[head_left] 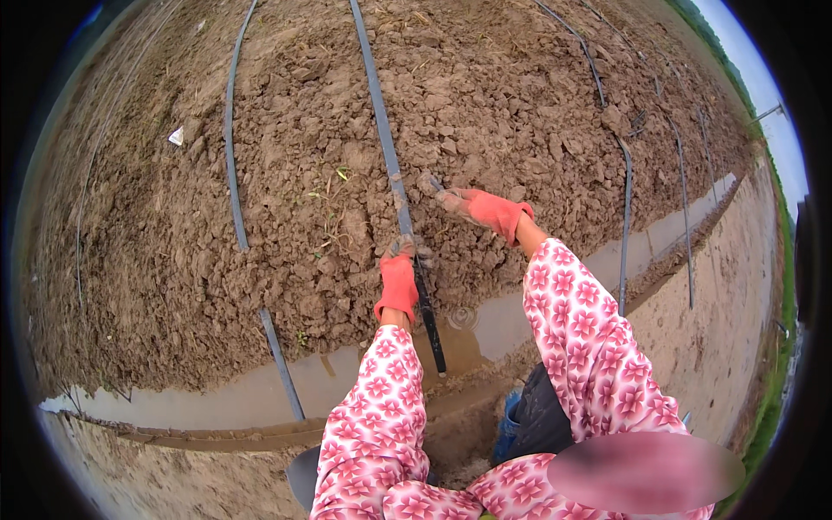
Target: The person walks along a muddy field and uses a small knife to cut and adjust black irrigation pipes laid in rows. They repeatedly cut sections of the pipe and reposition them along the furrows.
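A flat grey drip hose (pixel 379 113) runs down the soil in front of me, and its near end is black and wet. Around it, just above that black end, my left hand (pixel 399 277) is closed, in an orange-red glove with muddy fingers. My right hand (pixel 485 212), gloved alike, is to the right of the hose and slightly farther off, low over the clods. Its muddy fingers are drawn together, and a small dark tip shows at them, too small to name. The hose's black end hangs over a strip of muddy water (pixel 498 325).
More drip hoses lie to the left (pixel 232 147) and right (pixel 626 225). Loose clods (pixel 295 165) cover the bed. A white scrap (pixel 177 136) lies at left. Near my legs is something blue (pixel 510 425). Bare ground (pixel 719 303) borders the water.
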